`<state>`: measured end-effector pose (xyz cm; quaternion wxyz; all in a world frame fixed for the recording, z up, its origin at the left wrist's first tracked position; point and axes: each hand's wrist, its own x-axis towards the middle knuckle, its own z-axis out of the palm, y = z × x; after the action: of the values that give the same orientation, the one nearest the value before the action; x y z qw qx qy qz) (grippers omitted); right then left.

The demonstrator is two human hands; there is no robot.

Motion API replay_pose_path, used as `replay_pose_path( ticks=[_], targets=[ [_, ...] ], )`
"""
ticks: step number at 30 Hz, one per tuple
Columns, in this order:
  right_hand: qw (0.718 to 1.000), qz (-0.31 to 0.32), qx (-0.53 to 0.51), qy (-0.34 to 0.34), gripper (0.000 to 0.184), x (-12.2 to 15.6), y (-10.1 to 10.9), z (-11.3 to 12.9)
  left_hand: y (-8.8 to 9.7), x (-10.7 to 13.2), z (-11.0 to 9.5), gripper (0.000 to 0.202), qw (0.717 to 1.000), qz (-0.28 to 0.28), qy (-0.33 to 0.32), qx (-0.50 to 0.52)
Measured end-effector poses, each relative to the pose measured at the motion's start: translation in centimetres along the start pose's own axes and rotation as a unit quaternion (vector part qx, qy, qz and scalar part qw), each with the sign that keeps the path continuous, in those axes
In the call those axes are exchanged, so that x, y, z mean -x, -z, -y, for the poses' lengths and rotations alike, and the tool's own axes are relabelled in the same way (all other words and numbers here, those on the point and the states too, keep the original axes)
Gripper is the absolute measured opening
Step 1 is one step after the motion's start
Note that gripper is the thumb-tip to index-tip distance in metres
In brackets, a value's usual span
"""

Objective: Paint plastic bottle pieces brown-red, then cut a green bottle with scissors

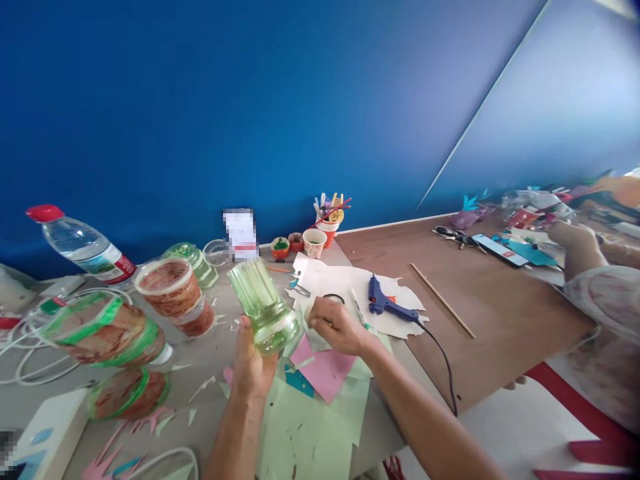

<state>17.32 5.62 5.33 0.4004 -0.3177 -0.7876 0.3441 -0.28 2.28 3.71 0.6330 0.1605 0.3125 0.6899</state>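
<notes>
My left hand point(254, 365) is closed round the lower side of a green-tinted clear plastic bottle piece point(263, 307), ribbed and tilted, its wide end toward the upper left. To its right, my right hand point(336, 325) has its fingers curled in a pinch near the bottle piece, apart from it. Something small and pale shows at those fingertips, too unclear to name. Below the hands lie a pink paper sheet point(327, 373), a blue paper scrap point(299, 381) and pale green paper point(310, 433). A blue glue gun point(393, 303) rests on torn white paper point(345, 277) to the right.
At left stand a red-capped water bottle point(90, 247), a brown-painted cup point(173, 293) and a green-taped bottle point(107, 327). Along the wall are small paint cups point(280, 248) and a cup of brushes point(329, 223). A wooden stick point(443, 300) lies right; another person's arm point(575, 250) is beyond.
</notes>
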Motion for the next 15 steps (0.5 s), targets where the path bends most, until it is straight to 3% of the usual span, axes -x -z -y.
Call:
replay_pose_path(
  ticks=[3,8,12,15],
  targets=[
    [0.997,0.045,0.036,0.059,0.028,0.0,-0.5,-0.3,0.3,0.0,0.0,0.058,0.999,0.029,0.042,0.015],
    [0.984,0.053,0.092,0.141,0.024,0.0,-1.2,-1.1,0.5,0.2,-0.2,0.063,0.983,0.113,0.14,0.022],
    [0.978,0.087,0.128,0.141,0.021,0.1,-0.9,-1.1,0.6,0.0,0.0,0.062,0.978,0.129,0.166,0.014],
    [0.983,0.083,0.129,0.102,0.015,0.0,-0.6,-1.0,0.8,-0.2,0.1,0.062,0.981,0.129,0.145,0.015]
  ],
)
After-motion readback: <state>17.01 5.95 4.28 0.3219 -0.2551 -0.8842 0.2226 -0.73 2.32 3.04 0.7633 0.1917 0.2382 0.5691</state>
